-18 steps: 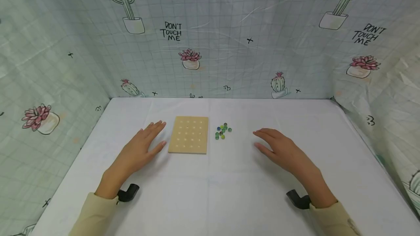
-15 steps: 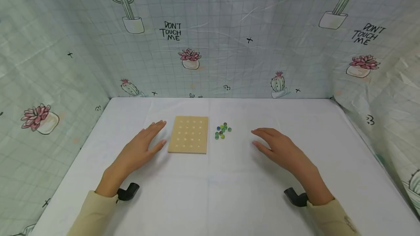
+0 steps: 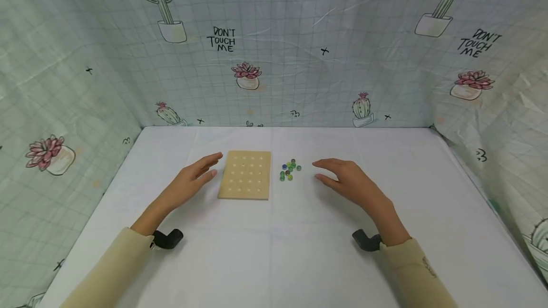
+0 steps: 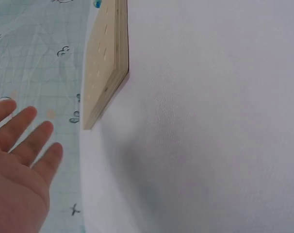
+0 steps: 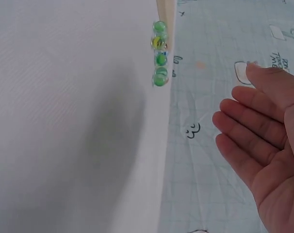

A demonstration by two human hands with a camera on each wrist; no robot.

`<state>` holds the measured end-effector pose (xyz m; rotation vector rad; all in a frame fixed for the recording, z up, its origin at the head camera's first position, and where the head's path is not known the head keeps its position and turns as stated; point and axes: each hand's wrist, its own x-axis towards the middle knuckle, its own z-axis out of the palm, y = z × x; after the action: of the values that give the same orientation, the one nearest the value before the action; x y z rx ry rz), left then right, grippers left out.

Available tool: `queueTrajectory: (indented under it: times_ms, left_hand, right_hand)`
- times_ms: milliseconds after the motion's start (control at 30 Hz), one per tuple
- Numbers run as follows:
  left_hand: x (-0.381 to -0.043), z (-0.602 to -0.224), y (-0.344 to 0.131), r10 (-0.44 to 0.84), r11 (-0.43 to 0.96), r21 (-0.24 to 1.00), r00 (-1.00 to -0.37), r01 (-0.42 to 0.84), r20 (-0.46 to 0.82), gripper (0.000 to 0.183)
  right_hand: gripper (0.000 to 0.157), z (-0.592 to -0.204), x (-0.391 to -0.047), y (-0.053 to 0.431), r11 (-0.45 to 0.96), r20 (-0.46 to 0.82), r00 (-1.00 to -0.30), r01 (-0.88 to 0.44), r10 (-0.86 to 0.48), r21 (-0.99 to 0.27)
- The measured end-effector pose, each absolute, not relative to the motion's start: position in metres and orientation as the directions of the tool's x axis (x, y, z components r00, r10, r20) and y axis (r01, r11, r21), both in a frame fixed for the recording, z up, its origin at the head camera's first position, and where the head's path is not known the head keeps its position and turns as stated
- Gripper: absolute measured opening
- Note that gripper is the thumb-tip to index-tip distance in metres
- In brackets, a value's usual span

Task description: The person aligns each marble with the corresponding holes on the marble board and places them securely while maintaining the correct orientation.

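A square wooden board (image 3: 245, 175) with rows of small round hollows lies flat on the white table. Just right of it sits a loose cluster of glass marbles (image 3: 290, 169), mostly green, with a blue one and yellowish ones among them. My left hand (image 3: 187, 182) hovers beside the board's left edge, fingers extended and holding nothing. To the right of the marbles my right hand (image 3: 352, 182) is held above the table, fingers loosely extended, palm bare in the right wrist view. Neither hand touches the board or the marbles.
The white-covered table (image 3: 274, 251) ends at a back edge against a hanging cloth (image 3: 291, 61) printed with cacti and lettering. More of this cloth closes off the left and right sides. Black wrist mounts (image 3: 168, 239) show below both hands.
My right hand has moved left and slightly forward, closer to the marbles. The left hand has shifted slightly forward and turned, its fingers nearer together. Board and marbles stay put.
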<state>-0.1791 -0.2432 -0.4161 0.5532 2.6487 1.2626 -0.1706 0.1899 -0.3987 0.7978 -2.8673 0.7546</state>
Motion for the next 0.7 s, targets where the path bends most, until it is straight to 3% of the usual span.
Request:
queueTrajectory:
  times_ms: [133,433,700]
  left_hand:
    - [-0.194,-0.419,-0.246,0.426,0.523,0.813,-0.904,0.256,0.01,0.055]
    - [-0.225,-0.426,-0.25,0.497,0.617,0.741,-0.862,0.266,-0.104,0.063]
    - [-0.244,-0.444,-0.251,0.539,0.653,0.663,-0.84,0.366,-0.067,0.073]
  right_hand:
    - [0.037,-0.402,-0.182,0.184,0.718,0.191,-0.861,-0.5,-0.471,-0.484]
    - [0.04,-0.415,-0.207,0.173,0.682,0.099,-0.887,-0.415,-0.452,-0.603]
    - [0.04,-0.426,-0.223,0.163,0.681,0.016,-0.918,-0.307,-0.397,-0.665]
